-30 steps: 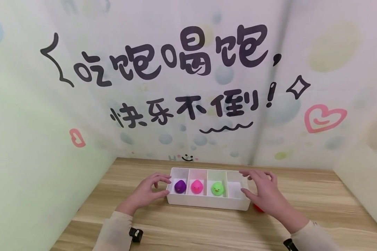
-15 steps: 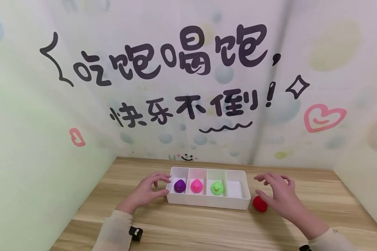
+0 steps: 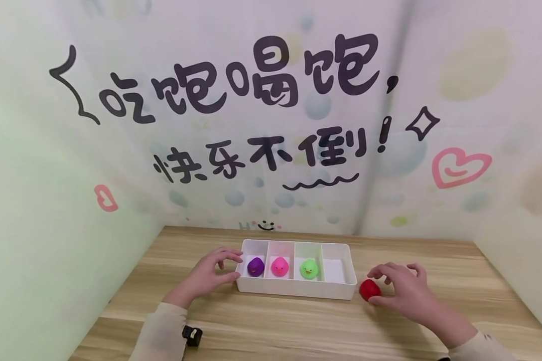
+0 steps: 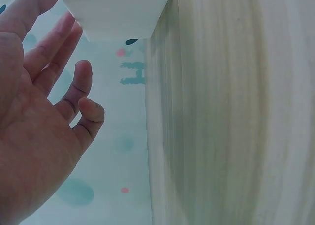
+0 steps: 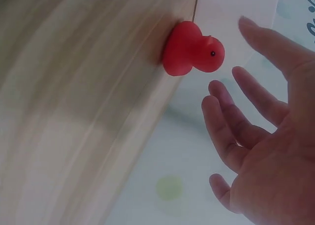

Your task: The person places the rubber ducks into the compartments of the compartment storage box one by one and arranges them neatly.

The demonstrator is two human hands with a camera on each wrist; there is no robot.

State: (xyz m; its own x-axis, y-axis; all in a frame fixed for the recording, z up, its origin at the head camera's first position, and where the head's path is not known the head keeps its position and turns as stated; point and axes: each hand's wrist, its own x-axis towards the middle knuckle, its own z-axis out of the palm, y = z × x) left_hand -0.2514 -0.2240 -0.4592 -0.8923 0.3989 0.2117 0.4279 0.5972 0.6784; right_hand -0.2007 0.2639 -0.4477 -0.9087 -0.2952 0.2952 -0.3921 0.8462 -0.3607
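A long white divided tray point(image 3: 293, 288) stands on the table, its compartments side by side. From left to right sit a purple rubber duck point(image 3: 255, 266), a pink one point(image 3: 280, 266) and a light green one point(image 3: 309, 269); the rightmost compartment holds nothing. My left hand point(image 3: 214, 273) is at the tray's left end with loosely bent fingers, the fingertips right at the wall. Just right of the tray, a red rubber duck point(image 5: 184, 50) rests on the table. My right hand point(image 3: 402, 291) hovers around it, thumb and fingers spread, with a gap to the duck in the right wrist view.
The wooden table point(image 3: 262, 333) ends at a back wall point(image 3: 198, 200) printed with black writing and pink hearts. Side walls close off the left and right. A small black device point(image 3: 192, 336) is strapped at the left sleeve.
My right hand has drawn away from the tray's right end and lowered toward the red duck, which it partly hid before. The left hand keeps its place at the tray.
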